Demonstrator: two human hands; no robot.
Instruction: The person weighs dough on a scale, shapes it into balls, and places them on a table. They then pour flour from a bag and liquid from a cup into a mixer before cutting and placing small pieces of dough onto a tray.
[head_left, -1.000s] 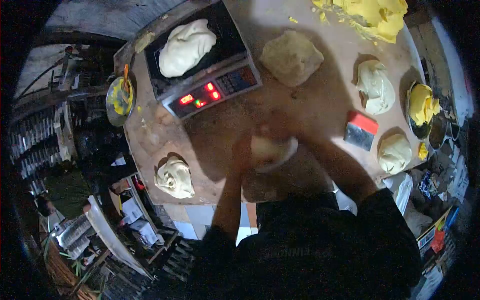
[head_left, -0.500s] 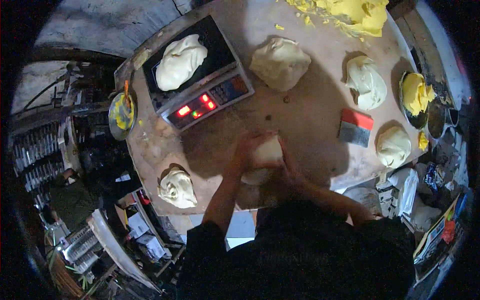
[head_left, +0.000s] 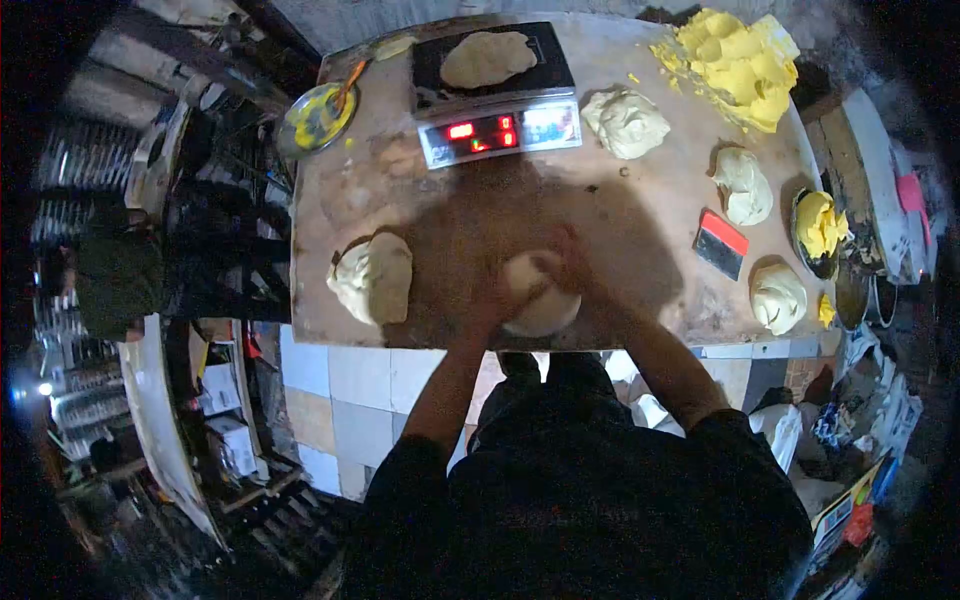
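Note:
Near the front edge of the table, a pale rounded lump of dough (head_left: 545, 312) lies between my hands. My left hand (head_left: 489, 300) is against its left side, in dark shadow. Over its upper right side curves my right hand (head_left: 574, 265). The fingers of both hands are blurred and dim, but they cup the dough. Other dough lumps sit around: one to the left (head_left: 372, 280), one beyond the scale's right corner (head_left: 627, 122), and two at the right. A flattened dough piece (head_left: 488, 60) rests on the digital scale (head_left: 500, 132), whose red digits are lit.
A red-and-black scraper (head_left: 721, 244) lies right of my hands. Yellow fat-like paste (head_left: 738, 65) is heaped at the back right, with more in a bowl (head_left: 822, 222) at the right edge. A plate with an orange-handled tool (head_left: 322, 118) stands back left. A person (head_left: 120, 270) is at far left.
My view has shifted and turned, so the scale now appears farther right and straighter. The dough between my hands shows wider and rounder, and my hands have moved apart around it.

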